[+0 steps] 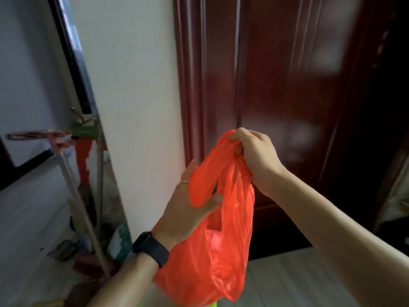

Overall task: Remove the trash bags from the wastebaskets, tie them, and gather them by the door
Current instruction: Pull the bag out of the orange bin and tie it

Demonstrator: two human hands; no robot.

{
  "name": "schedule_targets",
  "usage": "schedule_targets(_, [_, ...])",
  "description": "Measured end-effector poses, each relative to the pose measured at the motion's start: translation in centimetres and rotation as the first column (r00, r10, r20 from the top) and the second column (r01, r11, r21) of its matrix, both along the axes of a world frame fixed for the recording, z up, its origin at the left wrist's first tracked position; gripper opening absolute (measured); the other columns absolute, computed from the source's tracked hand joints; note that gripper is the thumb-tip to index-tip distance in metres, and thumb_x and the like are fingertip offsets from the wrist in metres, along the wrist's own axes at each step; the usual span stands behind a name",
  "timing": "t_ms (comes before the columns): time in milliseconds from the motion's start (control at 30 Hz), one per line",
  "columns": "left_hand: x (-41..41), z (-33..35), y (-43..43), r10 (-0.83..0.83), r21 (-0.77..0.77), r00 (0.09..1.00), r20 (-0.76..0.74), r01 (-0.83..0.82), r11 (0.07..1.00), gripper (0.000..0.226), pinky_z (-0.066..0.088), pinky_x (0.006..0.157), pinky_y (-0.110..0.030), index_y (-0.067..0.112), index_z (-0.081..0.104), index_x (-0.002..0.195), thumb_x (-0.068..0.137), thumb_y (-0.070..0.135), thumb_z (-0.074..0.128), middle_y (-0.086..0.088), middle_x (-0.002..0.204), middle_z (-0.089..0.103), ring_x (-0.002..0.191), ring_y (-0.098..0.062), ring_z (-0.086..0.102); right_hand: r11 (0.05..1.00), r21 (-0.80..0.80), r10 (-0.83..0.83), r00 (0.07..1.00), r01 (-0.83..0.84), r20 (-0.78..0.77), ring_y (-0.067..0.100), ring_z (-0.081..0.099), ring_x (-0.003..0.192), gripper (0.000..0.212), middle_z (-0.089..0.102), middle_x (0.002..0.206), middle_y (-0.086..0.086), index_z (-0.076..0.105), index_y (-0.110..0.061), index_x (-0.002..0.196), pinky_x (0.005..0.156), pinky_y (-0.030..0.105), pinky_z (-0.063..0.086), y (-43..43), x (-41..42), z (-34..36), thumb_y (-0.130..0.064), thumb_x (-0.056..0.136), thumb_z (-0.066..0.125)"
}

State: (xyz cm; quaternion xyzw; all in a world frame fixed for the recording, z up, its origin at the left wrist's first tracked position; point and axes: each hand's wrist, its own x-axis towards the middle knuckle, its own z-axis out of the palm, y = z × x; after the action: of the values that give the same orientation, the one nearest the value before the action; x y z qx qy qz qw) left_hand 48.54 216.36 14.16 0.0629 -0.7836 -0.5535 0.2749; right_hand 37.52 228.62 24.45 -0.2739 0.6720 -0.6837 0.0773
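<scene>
An orange-red plastic trash bag [212,251] hangs in the air in front of me, its lower part bulging with contents. My right hand [254,156] grips one bunched handle at the top of the bag. My left hand [188,207], with a ring and a black watch on the wrist, holds the other handle loop between thumb and fingers. Part of a bright green thing, perhaps a wastebasket rim [213,304], peeks out below the bag at the bottom edge.
A dark red wooden door [287,85] stands straight ahead, with a white wall [137,85] to its left. At the far left are a metal rack [88,196], cans and clutter on the floor. Pale floor tiles [298,280] lie at the lower right.
</scene>
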Motion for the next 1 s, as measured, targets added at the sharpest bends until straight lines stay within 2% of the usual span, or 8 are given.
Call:
schedule_targets(100, [-5.6,0.6,3.3,-0.115,-0.151,0.982,0.151,0.138,0.979,0.105,0.047,0.092,-0.012,0.046,0.026,0.147,0.062,0.052,0.088,0.028,0.121,0.063,0.109,0.011,0.059,1.000,-0.005,0.012,1.000,-0.012,0.000,0.007,0.039,0.034,0.053,0.045,0.038,-0.011,0.054,-0.022,0.034,0.040,0.020,0.031,2.7,-1.9,0.0,-0.019,0.087,0.058])
schedule_targets(200, [-10.1,-1.0,5.8,-0.177,-0.074,0.953,0.244,0.200,0.977,0.018,0.055,0.070,-0.031,0.020,0.071,0.087,0.079,0.035,0.078,0.003,0.076,0.073,0.069,-0.005,0.066,1.000,0.016,-0.021,0.999,0.021,0.025,0.008,0.038,0.037,0.050,0.045,0.041,-0.009,0.051,-0.020,0.038,0.040,0.020,0.029,5.0,-4.1,-1.6,-0.018,0.088,0.060])
schedule_targets(400, [-16.8,-8.2,10.2,-0.387,0.291,0.847,0.365,0.291,0.911,0.043,0.056,0.086,-0.038,0.009,0.074,0.092,0.079,0.049,0.066,-0.004,0.093,0.075,0.089,-0.017,0.071,0.996,0.052,-0.082,0.983,0.074,0.163,0.014,0.055,0.056,0.005,0.062,0.079,0.007,0.065,-0.015,0.085,0.052,0.026,0.038,12.8,-10.4,-8.8,-0.020,0.087,0.067])
schedule_targets(500, [-18.5,-14.2,12.0,-0.438,0.475,0.800,0.410,0.223,0.851,0.021,0.059,0.077,-0.027,0.015,0.075,0.091,0.086,0.034,0.072,0.000,0.085,0.077,0.079,-0.012,0.073,0.967,0.251,-0.104,0.964,0.040,0.246,0.002,0.069,0.089,0.062,0.065,0.115,0.003,0.057,-0.022,0.126,0.070,0.018,0.052,18.7,-11.3,-17.7,-0.031,0.071,0.084])
schedule_targets(600, [-19.7,-19.4,13.5,-0.450,0.527,0.770,0.453,0.176,0.832,0.018,0.056,0.071,-0.027,0.011,0.075,0.086,0.089,0.028,0.070,-0.004,0.081,0.075,0.072,-0.012,0.071,0.814,0.540,0.025,0.942,-0.213,0.335,-0.006,0.047,0.129,0.105,0.046,0.143,-0.019,0.033,-0.045,0.147,0.103,0.019,0.046,22.8,-9.5,-27.6,-0.056,0.058,0.089])
schedule_targets(833, [-21.0,-28.7,16.6,-0.455,0.526,0.696,0.556,0.129,0.840,0.026,0.038,0.042,-0.016,0.015,0.061,0.069,0.094,0.019,0.062,0.009,0.043,0.052,0.037,-0.004,0.048,0.523,0.849,-0.085,0.986,-0.078,0.143,0.014,0.064,0.069,0.044,0.070,0.079,0.000,0.065,-0.013,0.094,0.068,0.033,0.050,22.0,-9.2,-43.7,-0.056,0.089,0.057])
schedule_targets(900, [-21.0,-30.5,15.8,-0.325,0.493,0.788,0.523,0.031,0.869,0.014,0.048,0.049,-0.024,0.014,0.064,0.083,0.088,0.025,0.072,0.008,0.048,0.056,0.044,-0.012,0.056,0.581,0.813,-0.246,0.961,0.039,0.130,0.014,0.052,0.056,0.040,0.059,0.064,0.002,0.060,-0.002,0.082,0.064,0.044,0.048,21.8,-9.6,-46.4,-0.040,0.092,0.056])
schedule_targets(1000, [-19.5,-32.4,13.7,-0.296,0.450,0.862,0.412,0.090,0.888,0.055,0.053,0.069,-0.018,0.025,0.063,0.108,0.062,0.045,0.085,0.012,0.077,0.070,0.074,-0.009,0.070,0.650,0.713,-0.532,0.827,0.261,0.182,0.010,0.045,0.057,0.042,0.054,0.061,-0.003,0.056,-0.002,0.073,0.059,0.044,0.047,21.5,-10.0,-48.2,-0.036,0.097,0.053])
